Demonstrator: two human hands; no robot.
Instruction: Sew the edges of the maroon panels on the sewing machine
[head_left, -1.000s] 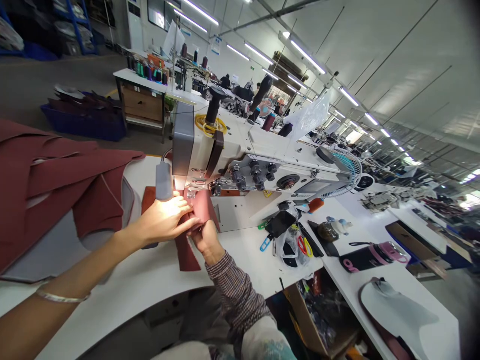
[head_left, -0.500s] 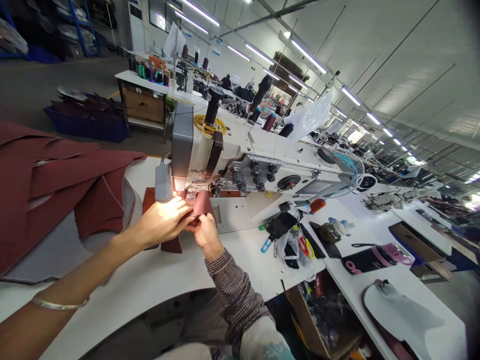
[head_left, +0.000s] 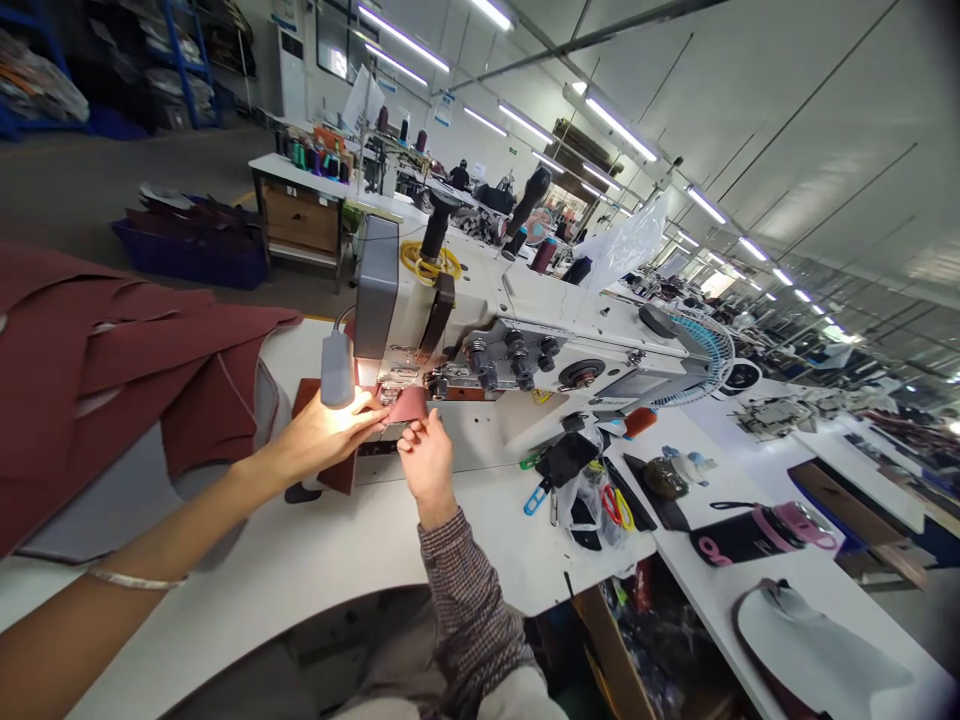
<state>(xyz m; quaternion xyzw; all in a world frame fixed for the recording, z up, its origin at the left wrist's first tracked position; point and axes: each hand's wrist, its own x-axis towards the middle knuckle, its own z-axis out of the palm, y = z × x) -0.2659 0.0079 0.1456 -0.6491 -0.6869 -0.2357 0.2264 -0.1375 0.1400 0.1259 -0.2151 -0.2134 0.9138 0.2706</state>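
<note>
A white sewing machine [head_left: 480,330] stands on the white table [head_left: 315,560]. A dark red leather piece [head_left: 409,405] lies under its needle head, lit by a small lamp [head_left: 337,368]. My left hand [head_left: 330,430] lies on the piece's left part, fingers stretched toward the needle. My right hand [head_left: 426,462] pinches the piece's right edge just in front of the machine. A silver bangle [head_left: 135,580] is on my left forearm.
Stacked dark red leather pieces [head_left: 105,360] lie at the left. Right of the machine are a plastic bag with scissors [head_left: 600,500], a blue clip [head_left: 534,497], a pink and black bottle [head_left: 765,530] and a small fan [head_left: 701,350]. Other workbenches stretch behind.
The red piece has fed farther under the machine head, with less of it hanging toward me. Both hands moved forward with it, and my right hand shifted to its right edge.
</note>
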